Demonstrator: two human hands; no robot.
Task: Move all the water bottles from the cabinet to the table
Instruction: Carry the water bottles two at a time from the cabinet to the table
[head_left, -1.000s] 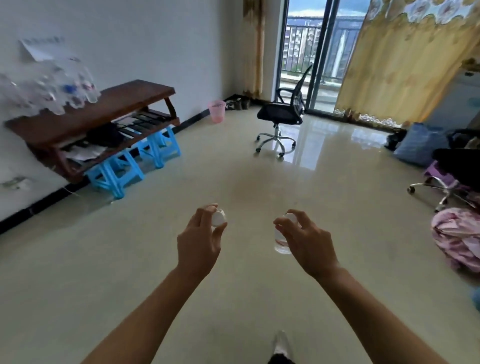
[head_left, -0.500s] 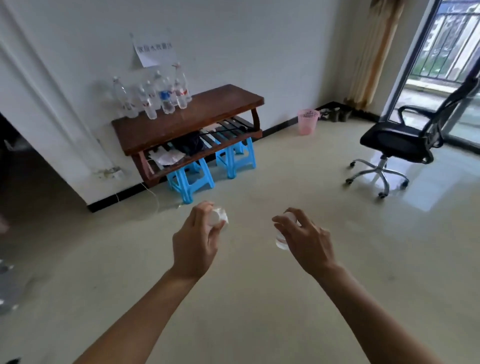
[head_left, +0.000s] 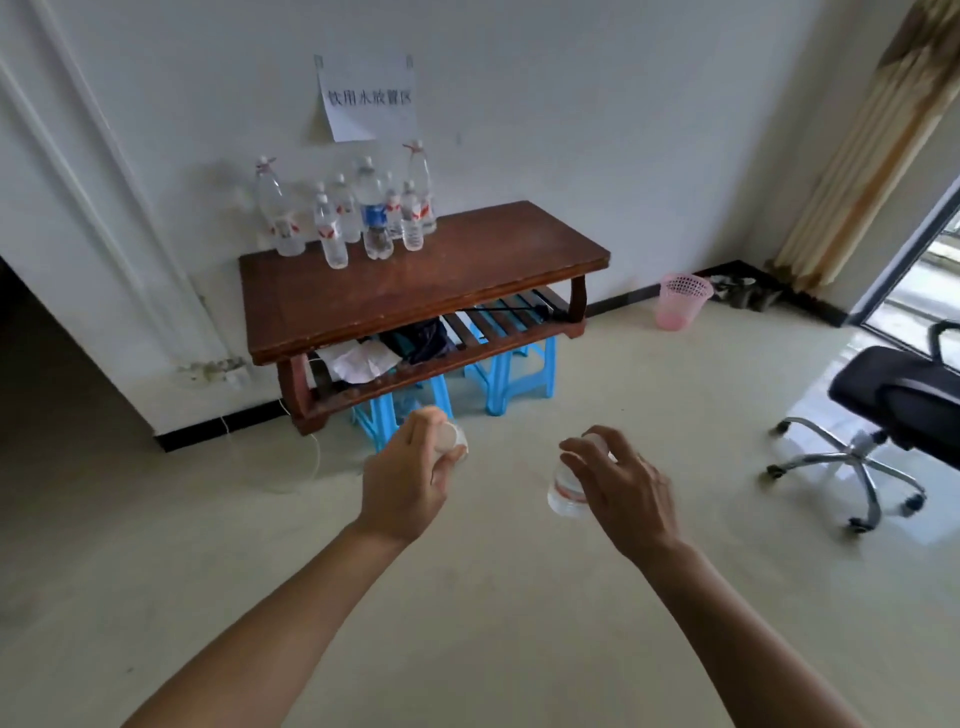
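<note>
My left hand (head_left: 408, 480) grips a clear water bottle (head_left: 453, 439) by its top; only the cap end shows past my fingers. My right hand (head_left: 626, 491) holds a second clear water bottle (head_left: 563, 496) by the neck, its body hanging below my fingers. Ahead stands a low brown wooden table (head_left: 467, 275) against the white wall. Several water bottles (head_left: 358, 218) stand upright in a cluster at its back left corner. Both hands are over the floor, well short of the table.
A lower slatted shelf (head_left: 483, 332) holds a dark bag and papers. Blue plastic stools (head_left: 498, 374) sit under the table. A pink waste basket (head_left: 683, 301) stands to its right, a black office chair (head_left: 883, 415) further right. A dark doorway (head_left: 47, 395) opens at left.
The view has swung left and closer to the table, which now sits straight ahead and larger. Both hands keep their bottles at the same height in front of me.
</note>
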